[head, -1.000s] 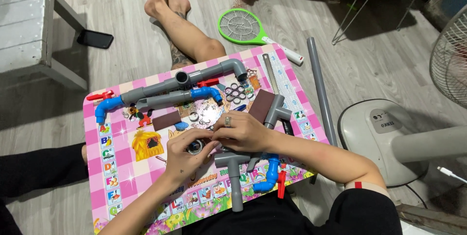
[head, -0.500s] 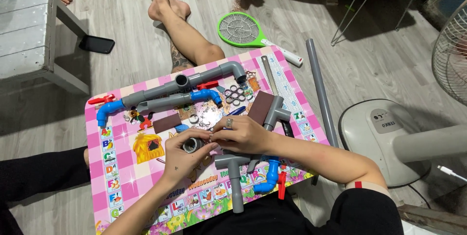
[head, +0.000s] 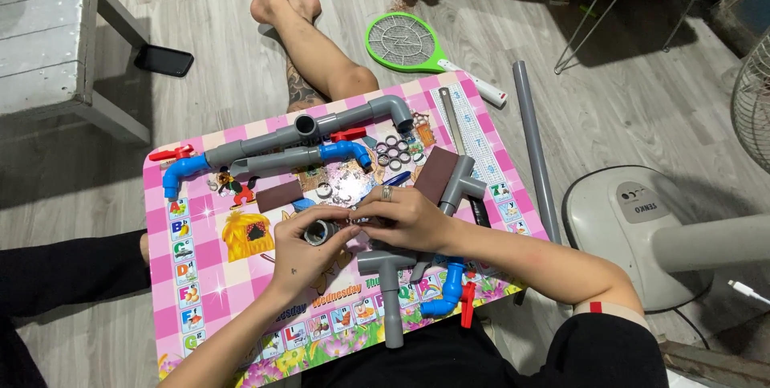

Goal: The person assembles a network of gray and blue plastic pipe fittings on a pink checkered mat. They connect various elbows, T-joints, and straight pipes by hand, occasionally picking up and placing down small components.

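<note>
At the centre of the pink checked table, both hands meet over a short grey pipe fitting. The left hand curls around it from below, fingers closed on its body, open end facing up toward the camera. The right hand, with a ring on one finger, pinches at the fitting's right edge, thumb and forefinger pressed together there; what lies between them is too small to tell.

Just below the hands: a grey T-shaped pipe piece lying flat, stem pointing toward the person. Beside it to the right, a blue elbow with a red valve handle at the table edge. Right of the right hand, a second grey tee resting against a brown sheet.

Far side of table: a long grey pipe run with elbow, blue sections and red handles; a cluster of small rings near it. A ruler lies along the right edge.

On the floor: a loose grey pipe beside the table, a green electric swatter, a dark phone, a white fan base. Another person's bare legs extend toward the table's far edge.
</note>
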